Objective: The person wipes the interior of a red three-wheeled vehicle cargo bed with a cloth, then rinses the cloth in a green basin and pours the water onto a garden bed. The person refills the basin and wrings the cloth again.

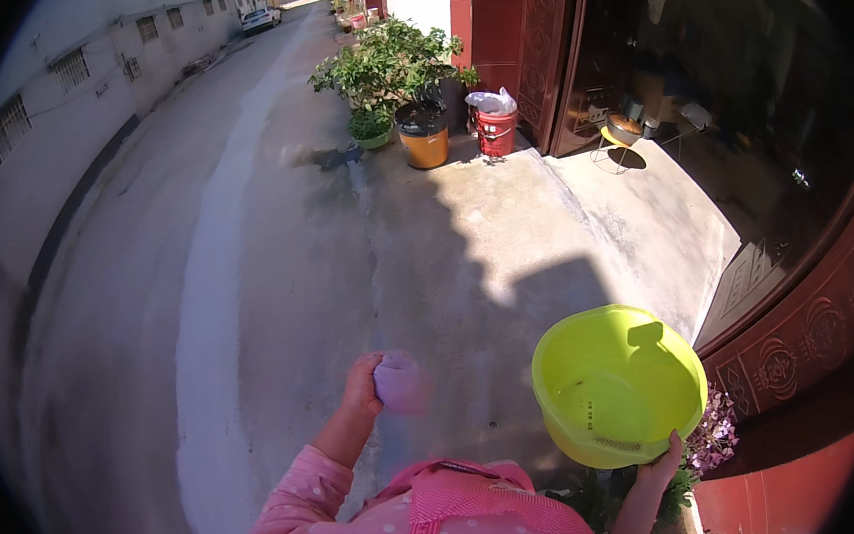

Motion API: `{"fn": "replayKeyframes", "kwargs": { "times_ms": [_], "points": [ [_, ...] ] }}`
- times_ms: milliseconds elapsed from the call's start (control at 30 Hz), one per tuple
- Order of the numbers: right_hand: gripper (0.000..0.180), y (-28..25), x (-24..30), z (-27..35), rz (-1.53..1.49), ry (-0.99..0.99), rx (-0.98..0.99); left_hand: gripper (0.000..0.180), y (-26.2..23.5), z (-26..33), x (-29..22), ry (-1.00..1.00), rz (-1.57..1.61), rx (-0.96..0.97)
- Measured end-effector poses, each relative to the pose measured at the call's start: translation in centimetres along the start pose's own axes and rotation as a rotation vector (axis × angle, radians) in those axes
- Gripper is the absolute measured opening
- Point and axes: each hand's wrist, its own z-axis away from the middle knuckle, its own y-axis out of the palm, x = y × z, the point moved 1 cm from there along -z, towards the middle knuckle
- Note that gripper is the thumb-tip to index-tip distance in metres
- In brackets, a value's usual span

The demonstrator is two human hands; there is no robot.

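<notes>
My left hand [362, 385] is closed around a balled-up lilac cloth [399, 382], held out in front of my body above the pavement. The cloth is blurred at its lower right edge. To the right, my right hand [663, 461] grips the near rim of a round yellow-green plastic basin [611, 378]. The basin is tilted so that its inside shows, with some dark print on the bottom and a shadow by the far rim. No water can be made out in it. Most of my right fingers are hidden by the basin's side.
Ahead stand a leafy potted plant [386, 64], an orange and black pot [424, 139] and a red bucket [497, 129] with a white bag. At right is an open dark red door [543, 52], with a stool [622, 133] inside. Pink flowers [713, 435] grow beside the basin.
</notes>
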Motion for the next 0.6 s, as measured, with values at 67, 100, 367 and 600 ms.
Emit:
{"fn": "replayKeyframes", "kwargs": {
  "times_ms": [67, 100, 367, 600],
  "points": [
    [0.042, -0.7, 1.5, -3.7, -0.013, -0.088, -0.024, 0.012, 7.1, -6.4, 1.6, 0.003, -0.115, 0.007],
    [0.041, -0.9, 2.1, -6.1, -0.019, -0.123, -0.033, 0.014, 9.8, -9.5, 2.6, 0.004, -0.145, 0.018],
    [0.041, -4.1, 4.6, -27.5, -0.1, -0.095, -0.274, 0.021, 28.8, -25.0, 10.7, -0.341, -0.054, 0.096],
    [0.04, 7.0, 9.1, -40.4, -0.027, -0.212, -0.451, 0.013, 43.7, -36.3, 11.8, -0.207, -0.067, 0.104]
  ]
}}
